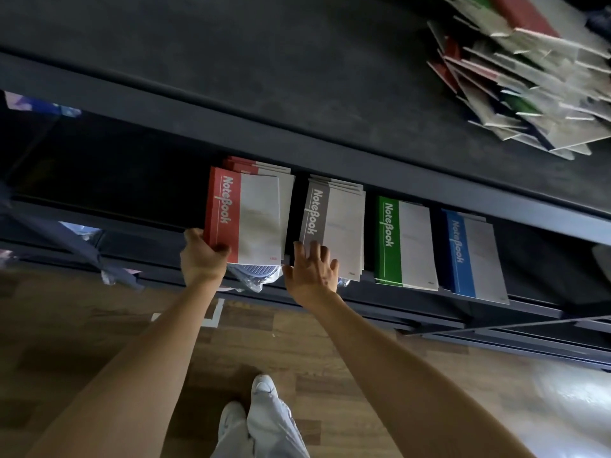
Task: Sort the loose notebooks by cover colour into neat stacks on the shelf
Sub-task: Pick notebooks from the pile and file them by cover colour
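On the lower dark metal shelf (413, 312) four stacks of paper notebooks lie side by side: red-banded notebooks (251, 213) at the left, then grey-banded notebooks (334, 223), a green-banded notebook stack (405, 241), and a blue-banded notebook stack (472, 256) at the right. The left hand (201, 256) has its grip clenched on the near left corner of the top red-banded notebook, thumb on the cover. The right hand (312, 271) is released, fingers spread, with fingertips touching the near edge of the grey stack. On the dark upper shelf board (264, 77), at the far right, a loose heap of mixed notebooks (529, 84) lies fanned and unsorted. Below is wood-pattern flooring (330, 358) and light shoes (261, 391).
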Available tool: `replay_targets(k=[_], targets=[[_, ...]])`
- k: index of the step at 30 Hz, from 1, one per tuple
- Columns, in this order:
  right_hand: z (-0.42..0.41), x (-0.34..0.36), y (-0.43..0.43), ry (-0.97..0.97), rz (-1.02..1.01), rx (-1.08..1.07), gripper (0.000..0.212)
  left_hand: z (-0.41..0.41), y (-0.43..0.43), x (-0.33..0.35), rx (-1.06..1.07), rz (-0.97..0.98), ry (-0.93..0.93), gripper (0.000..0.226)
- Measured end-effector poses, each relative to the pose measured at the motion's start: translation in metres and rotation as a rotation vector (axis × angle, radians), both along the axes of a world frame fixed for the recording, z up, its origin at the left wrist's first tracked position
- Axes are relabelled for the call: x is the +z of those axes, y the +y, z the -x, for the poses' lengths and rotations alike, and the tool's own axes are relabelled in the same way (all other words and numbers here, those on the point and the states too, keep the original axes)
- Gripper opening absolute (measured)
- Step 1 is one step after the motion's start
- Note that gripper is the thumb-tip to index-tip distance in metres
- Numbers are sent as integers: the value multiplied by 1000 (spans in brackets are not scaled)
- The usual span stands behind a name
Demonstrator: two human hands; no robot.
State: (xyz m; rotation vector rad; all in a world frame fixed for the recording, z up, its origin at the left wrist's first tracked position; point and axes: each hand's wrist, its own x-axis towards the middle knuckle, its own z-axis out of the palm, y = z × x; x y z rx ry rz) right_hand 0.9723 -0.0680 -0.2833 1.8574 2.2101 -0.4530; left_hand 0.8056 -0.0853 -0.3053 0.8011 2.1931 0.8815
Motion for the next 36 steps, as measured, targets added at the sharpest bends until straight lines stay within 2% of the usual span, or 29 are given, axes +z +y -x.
replay_targets(k=[4,10,15,21,31,36], targets=[[1,-4,4,-23,-21,9,53,-1,10,0,-47,43,109,49],[5,-11,5,-30,24,-3,62,-9,11,-3,-126,192,280,69],[5,-9,-1,-50,104,-22,72,-10,-7,-4,-386,362,486,84],[0,-3,-17,-81,174,-9,78,-10,-35,5,-669,411,675,91],[-29,31,-69,-38,66,-45,75,-28,-90,41,-626,292,755,90],[-55,66,-100,7,-31,-50,73,-55,-123,82,-591,253,801,88]])
